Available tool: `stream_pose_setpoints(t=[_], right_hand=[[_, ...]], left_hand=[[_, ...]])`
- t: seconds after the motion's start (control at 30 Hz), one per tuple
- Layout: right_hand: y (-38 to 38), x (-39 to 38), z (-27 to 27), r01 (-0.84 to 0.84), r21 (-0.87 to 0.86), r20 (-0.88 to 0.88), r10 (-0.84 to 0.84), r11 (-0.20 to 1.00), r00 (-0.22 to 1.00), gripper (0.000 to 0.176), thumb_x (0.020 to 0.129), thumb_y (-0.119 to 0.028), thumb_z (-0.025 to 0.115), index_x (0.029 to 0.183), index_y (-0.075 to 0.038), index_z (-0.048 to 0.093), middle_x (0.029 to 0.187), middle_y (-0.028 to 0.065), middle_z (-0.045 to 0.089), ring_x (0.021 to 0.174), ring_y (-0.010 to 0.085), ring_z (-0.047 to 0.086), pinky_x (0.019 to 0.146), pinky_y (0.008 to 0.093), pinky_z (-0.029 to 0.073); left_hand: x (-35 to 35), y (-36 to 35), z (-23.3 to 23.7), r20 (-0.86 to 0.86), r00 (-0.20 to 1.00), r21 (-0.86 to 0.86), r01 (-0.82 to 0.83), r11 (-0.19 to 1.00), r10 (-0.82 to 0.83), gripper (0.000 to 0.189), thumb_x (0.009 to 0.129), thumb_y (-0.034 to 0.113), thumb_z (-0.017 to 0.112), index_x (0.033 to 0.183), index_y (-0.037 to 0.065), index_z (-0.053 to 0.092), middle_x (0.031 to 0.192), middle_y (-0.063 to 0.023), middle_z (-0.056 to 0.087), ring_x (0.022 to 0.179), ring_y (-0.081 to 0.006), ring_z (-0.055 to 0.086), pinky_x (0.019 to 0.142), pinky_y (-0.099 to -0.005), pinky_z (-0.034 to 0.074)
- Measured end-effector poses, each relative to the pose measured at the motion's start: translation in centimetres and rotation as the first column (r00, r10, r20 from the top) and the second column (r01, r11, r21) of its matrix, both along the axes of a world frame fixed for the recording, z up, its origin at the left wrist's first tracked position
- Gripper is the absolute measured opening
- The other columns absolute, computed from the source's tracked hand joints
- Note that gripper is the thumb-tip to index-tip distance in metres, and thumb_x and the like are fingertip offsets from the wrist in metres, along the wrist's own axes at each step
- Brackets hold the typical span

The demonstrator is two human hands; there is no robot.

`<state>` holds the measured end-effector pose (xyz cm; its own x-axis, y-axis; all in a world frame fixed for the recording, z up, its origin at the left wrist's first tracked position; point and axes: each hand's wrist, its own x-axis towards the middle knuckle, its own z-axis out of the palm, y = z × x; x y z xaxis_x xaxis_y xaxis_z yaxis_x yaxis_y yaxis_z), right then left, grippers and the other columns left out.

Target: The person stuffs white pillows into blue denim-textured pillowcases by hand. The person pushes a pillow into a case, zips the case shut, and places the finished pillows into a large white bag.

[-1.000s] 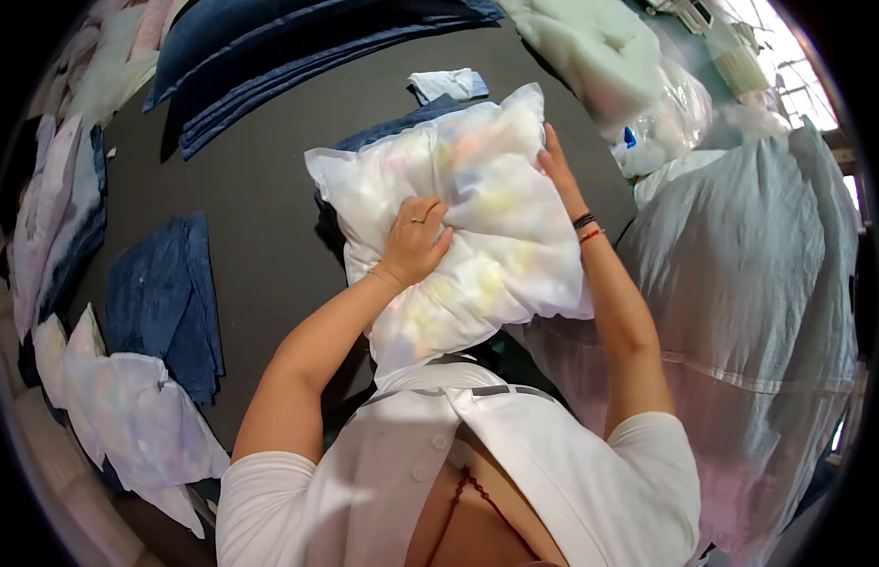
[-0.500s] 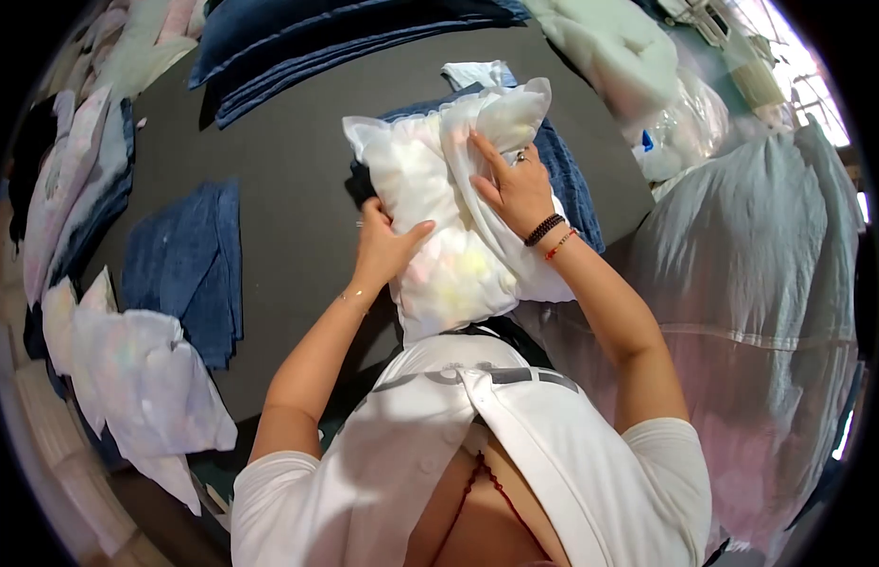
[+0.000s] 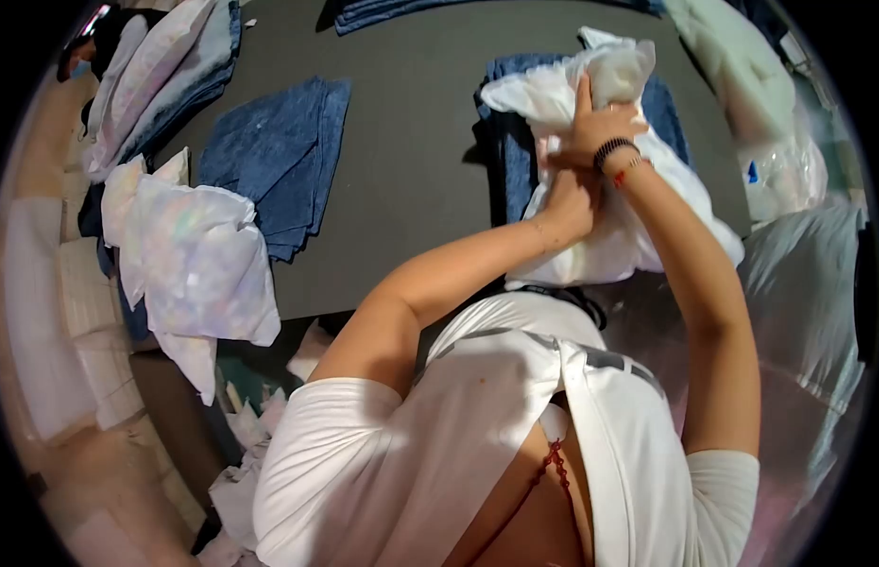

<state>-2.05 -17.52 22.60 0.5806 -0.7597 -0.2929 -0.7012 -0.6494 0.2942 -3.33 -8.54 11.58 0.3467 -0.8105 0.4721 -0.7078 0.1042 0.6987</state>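
Note:
A white, translucent plastic bag (image 3: 638, 213) with pale contents lies over folded blue denim (image 3: 515, 156) near the table's right side. My right hand (image 3: 605, 132) is on the bag's upper part, one finger stretched upward and the others bent over the plastic. Its top bulges out beyond those fingers. Just below, my left hand (image 3: 573, 200) is closed against the bag, its fingertips partly hidden beneath my right hand and wrist. The two hands overlap.
Folded jeans (image 3: 279, 161) lie on the dark table (image 3: 411, 142) to the left. Another stuffed white bag (image 3: 208, 255) hangs over the near left edge. More denim (image 3: 496, 9) is stacked at the far edge. A large grey plastic-covered bundle (image 3: 808, 293) stands at right.
My left hand has moved from the bag's left edge to its middle, beneath my right hand. The bag's upper part looks more gathered. The view has shifted, so the table contents appear differently placed.

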Motion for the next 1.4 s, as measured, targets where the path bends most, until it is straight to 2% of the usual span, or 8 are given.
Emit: stream_pose_setpoints(t=[0.37,0.47,0.73,0.8,1.07,1.2,1.3,1.4], right_hand=[[-5.6,0.1,-4.1,-0.041,-0.159,0.347,0.095,0.986,0.933,0.090,0.074,-0.053,0.073,0.152,-0.032,0.034,0.128,0.0217,0.064,0.115,0.0416,0.063,0.095,0.0595,0.046],[-11.8,-5.0,-4.1,-0.209,0.002,0.756,0.135,0.978,0.640,0.078,0.072,-0.037,0.078,0.145,-0.024,0.051,0.136,0.0180,0.060,0.123,0.0348,0.059,0.103,0.0391,0.046],[-16.0,-21.8,4.3,-0.271,0.466,0.883,-0.426,0.842,0.195,0.058,0.080,0.002,0.068,0.138,-0.002,0.059,0.117,0.0046,0.069,0.102,0.0091,0.062,0.090,0.0248,0.049],[-16.1,-22.8,3.5,-0.406,0.380,0.924,-0.366,0.831,0.115,0.063,0.078,0.005,0.064,0.141,-0.005,0.057,0.125,0.0041,0.066,0.105,0.0083,0.059,0.090,0.0240,0.048],[-10.7,-24.0,4.8,-0.451,0.460,0.884,-0.348,0.765,0.310,0.070,0.074,0.011,0.058,0.142,-0.004,0.054,0.135,0.0088,0.063,0.117,0.0128,0.056,0.104,0.0264,0.042],[-9.9,-20.9,2.6,-0.598,0.317,0.909,-0.056,0.736,0.412,0.071,0.071,0.002,0.062,0.141,-0.013,0.057,0.126,0.0198,0.066,0.114,0.0331,0.065,0.102,0.0345,0.046],[-8.0,-16.2,0.7,-0.533,0.446,0.570,0.230,0.719,0.788,0.079,0.063,-0.006,0.065,0.140,-0.028,0.059,0.104,0.0188,0.071,0.094,0.0355,0.067,0.087,0.0434,0.052],[-9.2,-13.9,0.6,-0.540,0.502,0.589,0.191,0.676,0.785,0.079,0.066,-0.005,0.067,0.140,-0.030,0.058,0.097,0.0177,0.069,0.087,0.0342,0.066,0.082,0.0414,0.051]], left_hand=[[-1.1,0.1,1.1,-0.076,0.986,0.024,-0.146,0.989,0.147,0.026,0.079,0.003,0.059,0.103,-0.007,0.058,0.100,-0.0283,0.063,0.084,-0.0453,0.063,0.071,-0.0476,0.052],[3.4,0.7,4.2,-0.360,0.920,-0.182,-0.232,0.956,0.154,0.014,0.087,0.007,0.065,0.097,0.001,0.073,0.089,-0.0126,0.071,0.074,-0.0157,0.063,0.071,-0.0306,0.051],[9.3,-6.9,-0.1,-0.034,0.997,0.108,0.068,0.992,-0.065,0.022,0.091,0.017,0.065,0.107,0.002,0.069,0.096,-0.0164,0.071,0.090,-0.0321,0.069,0.083,-0.0393,0.054],[8.9,-9.2,-0.6,0.182,0.917,0.596,0.184,0.781,-0.355,0.022,0.086,0.017,0.065,0.100,0.001,0.067,0.098,-0.0210,0.070,0.098,-0.0392,0.066,0.086,-0.0463,0.053],[5.0,-11.2,0.2,0.315,0.789,0.579,0.281,0.765,-0.528,0.051,0.076,0.022,0.068,0.123,0.005,0.057,0.110,-0.0281,0.058,0.098,-0.0448,0.063,0.083,-0.0529,0.055],[8.2,-14.5,-4.6,0.021,0.980,0.266,0.186,0.946,-0.199,0.029,0.082,0.026,0.067,0.098,0.002,0.071,0.089,-0.0258,0.068,0.086,-0.0436,0.067,0.077,-0.0456,0.055],[11.7,-18.1,-1.8,-0.802,0.597,0.148,0.263,0.953,-0.041,0.018,0.092,0.013,0.058,0.087,-0.001,0.069,0.076,-0.0031,0.064,0.069,-0.0125,0.056,0.064,-0.0310,0.048],[10.3,-17.2,2.9,-0.521,0.815,0.160,0.384,0.909,-0.253,0.017,0.088,0.015,0.060,0.087,0.001,0.068,0.077,-0.0037,0.064,0.071,-0.0111,0.056,0.066,-0.0278,0.046]])
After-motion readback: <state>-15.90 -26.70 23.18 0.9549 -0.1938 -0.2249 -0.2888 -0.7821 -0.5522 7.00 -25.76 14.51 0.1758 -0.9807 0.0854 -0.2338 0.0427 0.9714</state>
